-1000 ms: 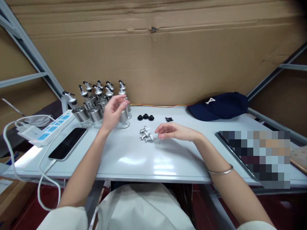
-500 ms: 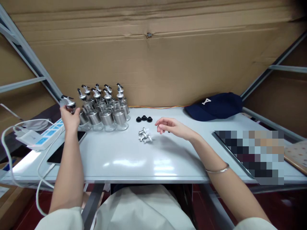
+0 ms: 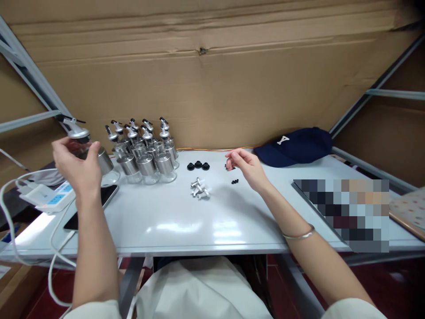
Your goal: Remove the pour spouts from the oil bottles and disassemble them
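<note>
Left-hand grip (image 3: 79, 166) closed around the neck just under a spout top (image 3: 77, 130), silver-domed, with a black lever sticking out to the side. Beside the thumb stands a bottle (image 3: 105, 162) with a brushed-steel sleeve and clear glass base; the hand hides whether it joins that spout. Both are at the left end of the tabletop (image 3: 179, 212), above a white power strip (image 3: 56, 197) and a partly covered phone (image 3: 109, 195).

The left forearm reaches nearly straight forward. The right hand (image 3: 247, 168), a bangle (image 3: 299, 234) below its wrist, hovers with bent fingers near small black pieces (image 3: 235, 181); whether it pinches anything, I cannot tell.

More bottles (image 3: 146, 165) cluster left of centre, some spouted, the front ones open-necked. Three black stoppers (image 3: 198, 165) lie behind a pile of silver parts (image 3: 199, 189). A navy cap (image 3: 299, 148) rests at back right, before a cardboard wall (image 3: 212, 97) framed by grey metal bars.
</note>
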A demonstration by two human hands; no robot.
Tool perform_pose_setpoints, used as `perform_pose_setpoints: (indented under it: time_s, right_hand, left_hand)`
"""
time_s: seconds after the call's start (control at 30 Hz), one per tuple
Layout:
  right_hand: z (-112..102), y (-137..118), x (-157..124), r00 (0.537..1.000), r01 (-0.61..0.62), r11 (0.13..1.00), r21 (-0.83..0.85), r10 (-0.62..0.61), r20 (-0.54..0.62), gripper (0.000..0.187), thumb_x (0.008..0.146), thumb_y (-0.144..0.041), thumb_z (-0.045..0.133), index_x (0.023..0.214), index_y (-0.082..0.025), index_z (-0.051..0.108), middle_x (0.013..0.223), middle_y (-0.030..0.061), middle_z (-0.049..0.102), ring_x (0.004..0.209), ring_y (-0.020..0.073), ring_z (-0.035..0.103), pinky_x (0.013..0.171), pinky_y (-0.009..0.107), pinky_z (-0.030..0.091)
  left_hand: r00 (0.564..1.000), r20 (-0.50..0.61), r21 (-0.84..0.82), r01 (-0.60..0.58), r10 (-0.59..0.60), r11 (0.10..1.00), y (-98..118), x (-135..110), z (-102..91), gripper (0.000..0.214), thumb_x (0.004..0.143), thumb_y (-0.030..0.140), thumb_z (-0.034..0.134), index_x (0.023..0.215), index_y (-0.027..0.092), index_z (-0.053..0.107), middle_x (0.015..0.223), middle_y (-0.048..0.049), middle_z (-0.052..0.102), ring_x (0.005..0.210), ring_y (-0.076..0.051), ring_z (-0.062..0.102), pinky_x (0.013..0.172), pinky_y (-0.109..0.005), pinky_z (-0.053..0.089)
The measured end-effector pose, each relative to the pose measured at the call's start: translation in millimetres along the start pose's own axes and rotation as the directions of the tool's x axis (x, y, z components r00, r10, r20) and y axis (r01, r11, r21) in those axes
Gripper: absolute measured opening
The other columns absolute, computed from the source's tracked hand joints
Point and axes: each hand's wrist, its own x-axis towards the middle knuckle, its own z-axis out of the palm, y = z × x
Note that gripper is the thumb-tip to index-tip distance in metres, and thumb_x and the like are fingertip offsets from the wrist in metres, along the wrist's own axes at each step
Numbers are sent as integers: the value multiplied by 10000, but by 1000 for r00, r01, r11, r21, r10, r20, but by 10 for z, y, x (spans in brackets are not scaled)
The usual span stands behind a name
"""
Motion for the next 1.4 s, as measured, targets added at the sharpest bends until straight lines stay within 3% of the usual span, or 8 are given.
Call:
perform_pose_setpoints:
  time_s: [0.2,0.4,0.6,0.87,0.93,1.03,1.13,1.4]
  right_hand:
    - [-46,-7,-24,960,-146,965,219,84,267,344,712,-499,677,836,-183,623,668,-9,598,618,103,540,644,261,430]
    - [-104,14,-59,772,-260,934,246,48,634,439,655,-423,754,1011,-208,615,1006,59,630,988,180,566,820,319,432]
    - [-61,75,-90,530,-285,953,99,70,845,639,599,-311,806,1178,-215,553,1265,87,540,1157,211,492,953,386,384]
    - [26,23,-129,510,-265,964,6,135,850,567,646,-241,776,1168,-187,562,1180,79,606,1079,182,556,954,361,395]
    - [18,14,-128,506,-274,962,-9,152,849,519,653,-234,769,1133,-185,577,1132,69,630,1049,173,574,958,361,396]
    - [2,23,-123,506,-277,961,-1,147,850,506,643,-244,775,1108,-181,586,1111,67,638,1049,177,573,946,355,404]
    - [-1,31,-121,502,-271,962,16,127,855,527,648,-262,773,1133,-190,579,1125,71,628,1056,176,566,933,344,410]
    - [5,27,-122,491,-273,961,33,110,864,614,636,-333,781,1186,-185,553,1163,90,602,1067,187,556,936,345,408]
  left_hand:
    - [963,232,-361,-43,134,931,788,-385,-199,408,573,270,782,905,164,570,787,1,624,712,-146,598,663,-259,431]
    - [668,675,-552,178,312,814,1351,-1007,-116,308,672,311,751,871,202,544,869,-8,651,829,-159,616,754,-289,466]
    - [484,788,-530,220,380,819,1509,-1331,30,329,681,291,755,916,215,538,906,2,645,845,-156,613,751,-277,471]
    - [357,776,-579,79,520,811,1419,-1171,76,345,740,367,690,1002,207,534,992,-30,636,874,-163,596,758,-279,470]
    - [403,740,-586,-5,538,810,1300,-971,102,303,811,398,601,1048,219,543,1072,-48,620,967,-179,578,814,-301,458]
    - [654,604,-443,-201,456,874,1017,-626,205,253,878,416,479,1015,223,569,1081,-59,605,1048,-204,540,927,-365,410]
    - [794,500,-110,-337,345,935,674,-357,352,317,837,462,516,1061,245,570,1214,-88,524,1219,-291,409,1031,-484,304]
    - [834,515,189,-334,196,923,51,-240,643,376,846,472,462,1087,200,557,1230,-155,441,1242,-362,332,1004,-542,312]
